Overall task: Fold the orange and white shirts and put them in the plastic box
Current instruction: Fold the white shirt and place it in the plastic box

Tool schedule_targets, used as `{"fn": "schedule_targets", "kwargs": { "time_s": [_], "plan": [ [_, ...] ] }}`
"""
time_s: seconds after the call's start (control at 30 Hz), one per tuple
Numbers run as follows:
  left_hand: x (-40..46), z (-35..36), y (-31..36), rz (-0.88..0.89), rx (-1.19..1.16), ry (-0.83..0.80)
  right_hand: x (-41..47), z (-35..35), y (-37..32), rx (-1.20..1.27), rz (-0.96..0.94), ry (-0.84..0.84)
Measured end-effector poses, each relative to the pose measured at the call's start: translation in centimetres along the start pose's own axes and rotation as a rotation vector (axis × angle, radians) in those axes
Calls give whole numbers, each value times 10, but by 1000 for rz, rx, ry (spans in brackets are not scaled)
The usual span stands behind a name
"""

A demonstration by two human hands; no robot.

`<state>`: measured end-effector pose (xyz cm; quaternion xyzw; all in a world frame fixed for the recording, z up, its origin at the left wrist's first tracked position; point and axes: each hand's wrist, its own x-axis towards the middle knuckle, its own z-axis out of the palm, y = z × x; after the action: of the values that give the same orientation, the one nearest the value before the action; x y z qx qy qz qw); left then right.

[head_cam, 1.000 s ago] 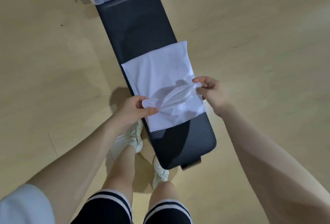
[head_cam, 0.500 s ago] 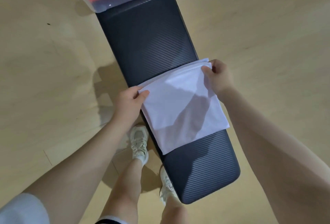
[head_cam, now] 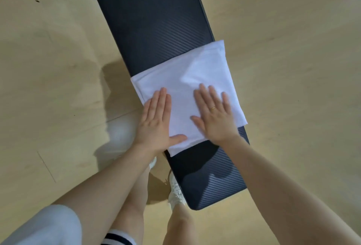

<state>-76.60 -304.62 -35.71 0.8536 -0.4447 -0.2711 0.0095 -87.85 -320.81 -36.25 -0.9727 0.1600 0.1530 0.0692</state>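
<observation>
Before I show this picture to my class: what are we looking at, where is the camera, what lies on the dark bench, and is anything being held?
There is no machine here, only a person. The camera sits on their head and looks down, so you see their own arms, legs and shoes. A folded white shirt lies across a long dark padded bench standing on a pale wooden floor. The left hand and right hand rest flat on the shirt with straight fingers, pressing it. Nothing is gripped. The right hand wears a ring.
</observation>
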Motion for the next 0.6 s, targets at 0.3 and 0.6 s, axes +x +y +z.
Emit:
{"fn": "schedule_targets", "kwargs": {
  "time_s": [0.3,0.6],
  "plan": [
    [-49,-5,32,-418,-517,108,-48,-29,41,440,485,-160],
    [-66,11,86,-1047,-1212,201,-54,-23,23,940,1016,45]
  ]
}}
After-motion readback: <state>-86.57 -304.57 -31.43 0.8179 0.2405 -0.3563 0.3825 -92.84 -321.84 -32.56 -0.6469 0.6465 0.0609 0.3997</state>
